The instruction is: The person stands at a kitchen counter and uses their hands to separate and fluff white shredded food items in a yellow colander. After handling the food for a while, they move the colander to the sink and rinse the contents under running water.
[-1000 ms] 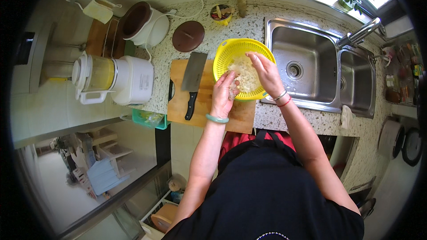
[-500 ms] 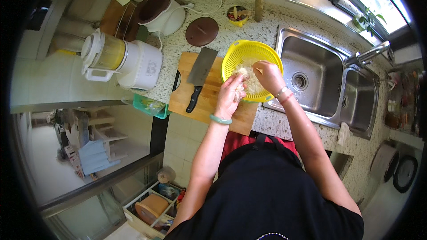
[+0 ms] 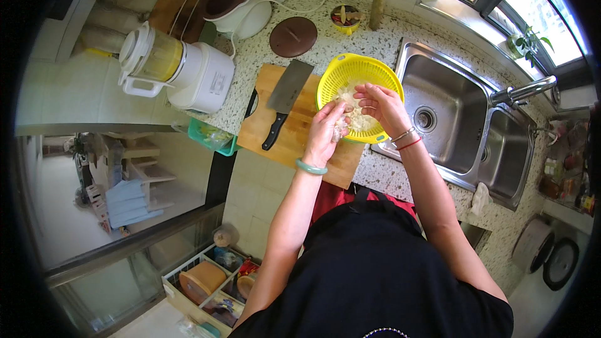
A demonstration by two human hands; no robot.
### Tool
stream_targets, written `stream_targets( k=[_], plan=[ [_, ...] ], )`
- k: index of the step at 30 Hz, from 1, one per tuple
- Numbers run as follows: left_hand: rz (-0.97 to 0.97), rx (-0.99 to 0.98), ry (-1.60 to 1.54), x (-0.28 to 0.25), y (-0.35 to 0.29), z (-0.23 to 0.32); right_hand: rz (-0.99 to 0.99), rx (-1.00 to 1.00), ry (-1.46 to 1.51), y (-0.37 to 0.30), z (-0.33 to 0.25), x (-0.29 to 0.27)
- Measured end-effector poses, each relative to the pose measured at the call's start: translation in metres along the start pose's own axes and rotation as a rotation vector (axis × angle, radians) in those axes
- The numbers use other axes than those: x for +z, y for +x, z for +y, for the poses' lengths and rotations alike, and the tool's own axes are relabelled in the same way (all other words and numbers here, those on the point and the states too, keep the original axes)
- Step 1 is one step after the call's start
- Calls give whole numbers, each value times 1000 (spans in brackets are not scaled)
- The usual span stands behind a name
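Observation:
A yellow colander [image 3: 327,82] stands at the right edge of the wooden cutting board [image 3: 250,133], with pale shredded food [image 3: 359,119] in it. Over its near left side, my left hand [image 3: 324,130] is closed around a whitish clump of the same food; its exact kind cannot be made out. My right hand [image 3: 385,111] hovers above the colander's right half, fingers apart and stretched toward the left hand, with nothing visible in them. On the board to the left lies a cleaver [image 3: 292,87], its black handle pointing toward me.
A double steel sink [image 3: 438,100] with a faucet [image 3: 523,91] is at the right. A brown lid [image 3: 293,36], a small yellow bowl [image 3: 346,17] and a white cooker [image 3: 250,22] sit behind the board. At left are a white blender [image 3: 200,78] and a green bin [image 3: 211,136].
My right hand has drawn back slightly from the left, and its fingers have gone from pinched to spread. My left hand stays closed over the colander. The whole view has shifted a little.

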State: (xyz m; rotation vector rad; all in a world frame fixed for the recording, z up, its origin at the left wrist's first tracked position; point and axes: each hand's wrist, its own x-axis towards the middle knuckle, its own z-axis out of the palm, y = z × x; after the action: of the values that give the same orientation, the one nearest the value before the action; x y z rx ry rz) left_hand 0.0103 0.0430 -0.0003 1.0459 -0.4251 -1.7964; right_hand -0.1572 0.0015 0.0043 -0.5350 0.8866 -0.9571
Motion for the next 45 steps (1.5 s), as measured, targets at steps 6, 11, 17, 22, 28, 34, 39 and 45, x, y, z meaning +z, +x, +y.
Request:
stream_targets(
  k=[6,11,17,22,28,34,39,45],
  plan=[
    [27,70,24,-17,-13,17,-36,24,-58,-1,15,38],
    [84,168,26,-60,-38,51,-115,30,-162,12,42,104],
    [328,334,26,-145,-85,103,-270,59,-203,38,109,211],
    [473,393,-58,-238,-107,138,-298,168,-239,69,175,296],
    [504,345,-254,-349,-106,171,-333,254,-283,116,244,369],
    [474,196,-475,-445,-71,157,-265,333,-390,159,297,390],
    [479,120,-530,-468,-56,150,-216,303,-437,173,313,384],
    [552,205,-424,-446,-67,149,-204,274,-327,156,283,373]
  ],
)
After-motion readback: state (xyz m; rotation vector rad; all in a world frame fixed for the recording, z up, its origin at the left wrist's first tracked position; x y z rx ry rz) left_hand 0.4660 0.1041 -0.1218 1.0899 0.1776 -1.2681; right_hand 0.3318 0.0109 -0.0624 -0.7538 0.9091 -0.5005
